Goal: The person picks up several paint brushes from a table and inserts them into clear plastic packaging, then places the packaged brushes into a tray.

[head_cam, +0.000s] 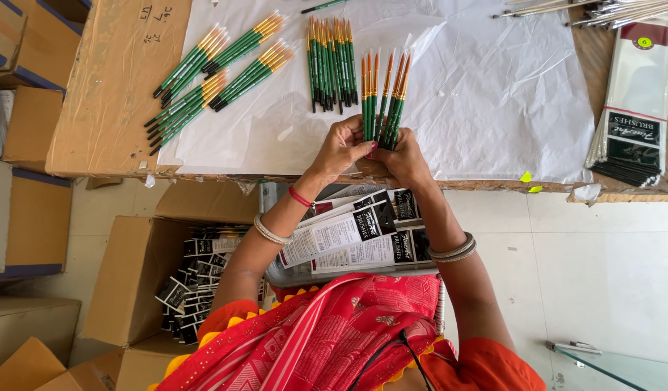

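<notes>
Both my hands hold one fan of green-handled paint brushes with orange ferrules, tips pointing away from me. My left hand pinches the lower handles from the left, and my right hand grips them from the right. The brushes stand over a white paper sheet on a low table. Another row of the same brushes lies just left of the fan. Several small bundles of brushes lie farther left on the sheet.
A metal tray on my lap holds black-and-white printed packets. A cardboard box at my left is filled with packed brush sets. A stack of clear sleeves lies at the table's right, loose brushes beyond it.
</notes>
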